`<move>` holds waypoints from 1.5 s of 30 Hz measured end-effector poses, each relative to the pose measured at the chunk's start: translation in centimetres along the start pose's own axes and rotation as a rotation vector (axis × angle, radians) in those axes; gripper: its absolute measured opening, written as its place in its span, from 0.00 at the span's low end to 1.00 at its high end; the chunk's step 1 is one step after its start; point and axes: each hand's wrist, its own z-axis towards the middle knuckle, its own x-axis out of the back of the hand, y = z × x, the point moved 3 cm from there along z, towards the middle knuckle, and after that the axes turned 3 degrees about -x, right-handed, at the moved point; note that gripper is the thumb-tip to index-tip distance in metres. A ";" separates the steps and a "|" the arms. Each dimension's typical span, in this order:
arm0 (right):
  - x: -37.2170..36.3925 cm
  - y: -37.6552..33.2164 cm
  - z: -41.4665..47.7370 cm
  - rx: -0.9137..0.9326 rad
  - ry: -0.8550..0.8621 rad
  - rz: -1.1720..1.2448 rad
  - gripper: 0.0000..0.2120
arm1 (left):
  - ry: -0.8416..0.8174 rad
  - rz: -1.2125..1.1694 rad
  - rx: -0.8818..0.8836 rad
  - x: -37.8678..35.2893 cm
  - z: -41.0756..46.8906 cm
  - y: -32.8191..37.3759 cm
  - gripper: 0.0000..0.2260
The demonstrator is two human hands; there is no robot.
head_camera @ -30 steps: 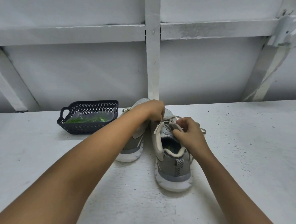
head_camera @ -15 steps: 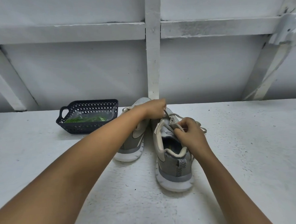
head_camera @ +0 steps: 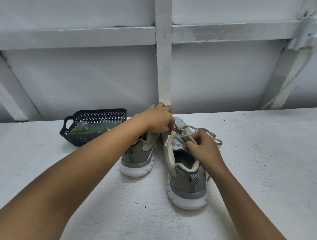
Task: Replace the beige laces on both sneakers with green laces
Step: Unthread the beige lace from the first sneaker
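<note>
Since half a second ago your left hand (head_camera: 157, 120) has lifted slightly, drawing the beige lace (head_camera: 176, 127) taut above the near sneaker (head_camera: 186, 180). Lace: light, limp, probably snags in eyelets, so grip close to the eyelet. Left fingers (head_camera: 170, 125) pinch that strand. Your right hand (head_camera: 203, 148) curls on lace at the tongue. Green laces (head_camera: 88, 130) lie in the basket (head_camera: 76, 140), left of that sneaker.

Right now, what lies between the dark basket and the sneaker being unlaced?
The head view shows the second sneaker standing between the basket and the sneaker being unlaced; the left hand, pinching the beige lace, reaches across above it.
</note>
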 end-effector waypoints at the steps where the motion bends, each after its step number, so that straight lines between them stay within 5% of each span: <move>1: 0.0 0.0 0.0 -0.002 0.000 0.001 0.03 | 0.034 0.094 -0.023 0.0 -0.1 0.1 0.10; 11: 0.0 0.1 0.0 -0.011 0.003 -0.005 0.04 | 0.173 0.544 -0.120 1.6 -0.7 -0.2 0.14; 21: 0.0 0.2 0.2 -0.002 0.014 -0.018 0.04 | 0.048 0.264 -0.077 -0.2 0.2 0.6 0.12; 31: -0.1 0.4 0.3 0.025 0.026 0.024 0.04 | 0.339 -0.137 0.136 0.0 -1.2 -2.2 0.11; 36: -0.1 0.5 0.3 0.022 0.027 0.014 0.04 | 0.137 -0.023 0.037 -1.5 -0.4 -0.1 0.12; 45: 0.0 0.5 0.2 0.017 0.020 0.038 0.05 | 0.231 -0.056 0.274 -0.7 -1.1 -1.5 0.10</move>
